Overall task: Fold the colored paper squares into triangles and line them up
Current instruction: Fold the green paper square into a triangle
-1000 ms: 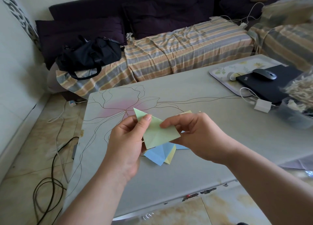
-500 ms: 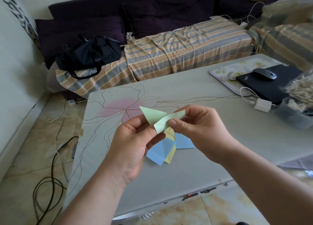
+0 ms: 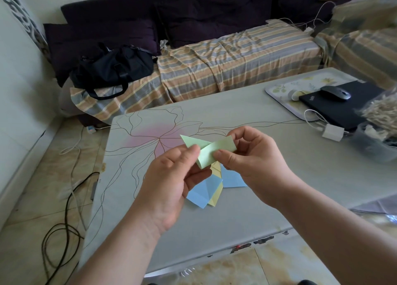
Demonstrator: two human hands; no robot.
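A light green paper square (image 3: 211, 150) is held in the air above the grey table (image 3: 279, 198), bent over itself in a curl. My left hand (image 3: 171, 177) pinches its left part with thumb and fingers. My right hand (image 3: 253, 158) pinches its right edge between thumb and forefinger. Under my hands on the table lie a blue paper (image 3: 203, 195), a yellow paper (image 3: 216, 200) and another blue sheet (image 3: 233, 178), overlapping and partly hidden by my hands.
At the table's right stand a flowered tray (image 3: 279, 91), a black laptop (image 3: 335, 108) with a mouse (image 3: 335, 92), a white charger (image 3: 333, 132) and a plastic tub (image 3: 373, 147). A striped sofa with a black bag (image 3: 111, 70) lies behind. Cables run over the floor at left.
The flat green sheet has been bent over: my right hand brought its right corner up and across toward the left, and both hands rose slightly.
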